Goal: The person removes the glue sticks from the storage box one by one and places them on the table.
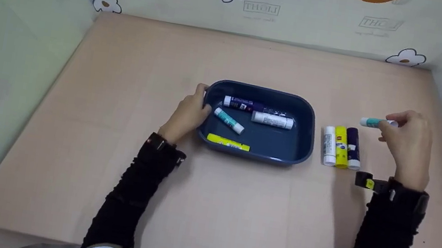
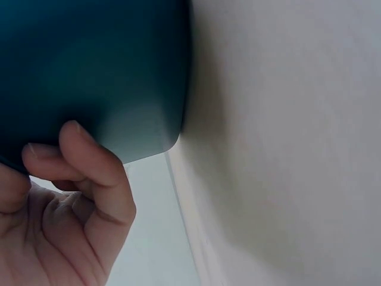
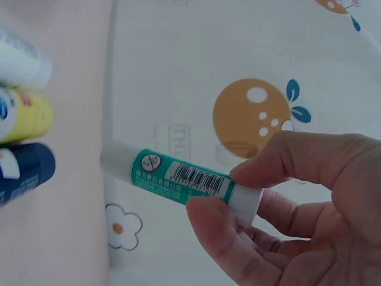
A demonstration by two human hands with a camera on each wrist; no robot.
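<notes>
Glue stick, green-labelled, pinched at one end between thumb and forefinger of the right hand, held above the table's right edge. Left hand grips the dark blue tray's left rim. An end-only pinch could let the stick pivot and drop. Count: four sticks in the tray, three side by side on the table, one held.

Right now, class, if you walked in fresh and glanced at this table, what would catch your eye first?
The dark blue tray at the table's middle, with four glue sticks lying loose inside and the left hand holding its left rim. Then the right hand, raised to the tray's right, pinching a teal-and-white glue stick. Below it, three sticks, white, yellow and dark blue, lie side by side.
</notes>
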